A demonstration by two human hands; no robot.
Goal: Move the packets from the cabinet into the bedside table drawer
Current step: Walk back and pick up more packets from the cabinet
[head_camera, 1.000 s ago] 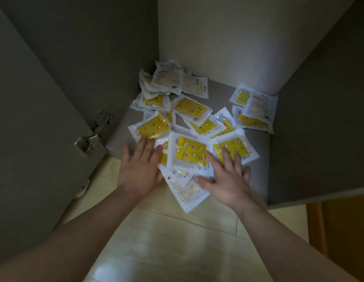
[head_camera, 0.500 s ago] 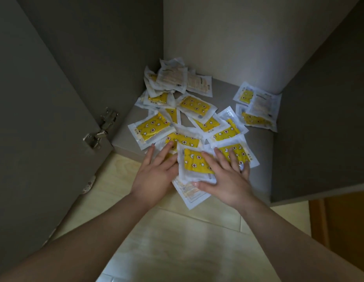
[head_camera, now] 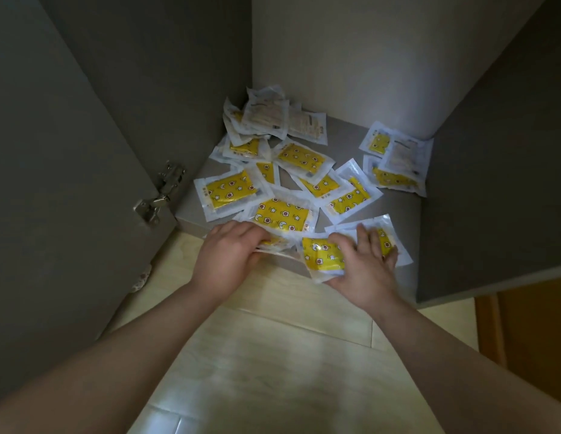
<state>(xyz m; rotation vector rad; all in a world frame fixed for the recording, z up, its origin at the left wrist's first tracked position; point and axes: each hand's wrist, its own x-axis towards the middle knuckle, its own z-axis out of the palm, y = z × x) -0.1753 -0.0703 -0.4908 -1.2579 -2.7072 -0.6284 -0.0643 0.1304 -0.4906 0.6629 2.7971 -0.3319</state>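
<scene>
Several clear packets with yellow patterned contents (head_camera: 283, 214) lie scattered on the grey cabinet shelf (head_camera: 398, 214), with more heaped in the back left corner (head_camera: 266, 115) and a few at the back right (head_camera: 398, 158). At the shelf's front edge, my left hand (head_camera: 229, 256) grips a thin stack of packets, fingers curled over them. My right hand (head_camera: 363, 264) holds a yellow packet (head_camera: 319, 256) that hangs past the shelf edge. Its thumb presses on that packet, and its fingers are spread over another packet (head_camera: 387, 238).
The cabinet door stands open at the left on a metal hinge (head_camera: 160, 195). Grey side walls close in the shelf on both sides. Pale floor tiles (head_camera: 272, 355) lie below, and an orange wooden piece of furniture (head_camera: 529, 324) stands at the lower right.
Both hands pulled packets toward the shelf's front edge. The left hand went from lying flat to curling round a stack. The right hand drew a yellow packet over the edge.
</scene>
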